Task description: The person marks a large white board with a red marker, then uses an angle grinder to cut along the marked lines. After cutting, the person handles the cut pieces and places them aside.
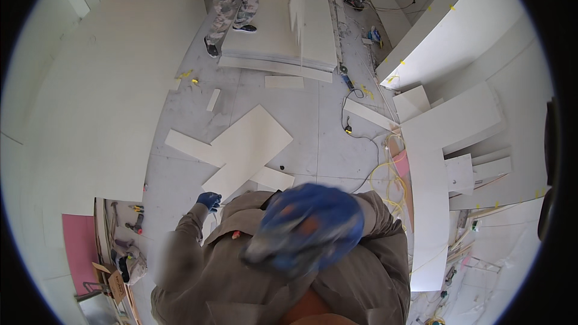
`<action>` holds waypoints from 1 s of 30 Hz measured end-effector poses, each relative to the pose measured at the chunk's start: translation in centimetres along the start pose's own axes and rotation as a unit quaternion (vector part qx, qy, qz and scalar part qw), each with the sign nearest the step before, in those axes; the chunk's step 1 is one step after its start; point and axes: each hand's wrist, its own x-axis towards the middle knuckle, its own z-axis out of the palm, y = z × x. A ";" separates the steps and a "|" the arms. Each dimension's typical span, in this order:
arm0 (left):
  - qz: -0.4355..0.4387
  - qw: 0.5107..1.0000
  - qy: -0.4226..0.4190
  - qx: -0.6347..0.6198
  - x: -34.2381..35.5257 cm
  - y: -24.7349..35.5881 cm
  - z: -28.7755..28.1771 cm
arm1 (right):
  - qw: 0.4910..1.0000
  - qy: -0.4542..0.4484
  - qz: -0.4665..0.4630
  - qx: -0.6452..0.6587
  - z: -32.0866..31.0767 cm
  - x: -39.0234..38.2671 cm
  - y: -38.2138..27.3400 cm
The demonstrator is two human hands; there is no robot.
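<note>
My left hand (209, 200), in a blue work glove, is low beside the near corner of a wide white board (256, 141). Its fingers look curled, and what they hold, if anything, is too small to make out. Close in front of my chest is my right hand (310, 222), also gloved in blue; it is smeared by motion, so its fingers cannot be read. The wide board lies askew on the floor, touching a narrow white strip (191, 147) on its left. A shorter white piece (272, 178) shows at its near right side.
A person (226, 0) in camouflage trousers stands by stacked white boards (271, 68). Right of centre lie an angle grinder (347, 79), its dark cord (374, 138) and a tangled yellow cable (391, 201). White panels (424, 204) line the right. A drill (138, 221) lies at lower left.
</note>
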 end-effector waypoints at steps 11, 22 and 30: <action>-0.005 0.979 -0.020 0.205 -1.9 3.1 -6.3 | 0.989 -0.122 -0.038 -0.067 8.2 7.8 8.2; -0.009 0.953 -0.044 0.298 3.2 6.6 -12.6 | 0.986 0.078 0.145 0.011 7.9 2.6 9.1; -0.076 0.982 0.066 0.158 12.6 16.3 -19.0 | 0.706 0.558 0.421 -0.114 7.9 -19.5 6.2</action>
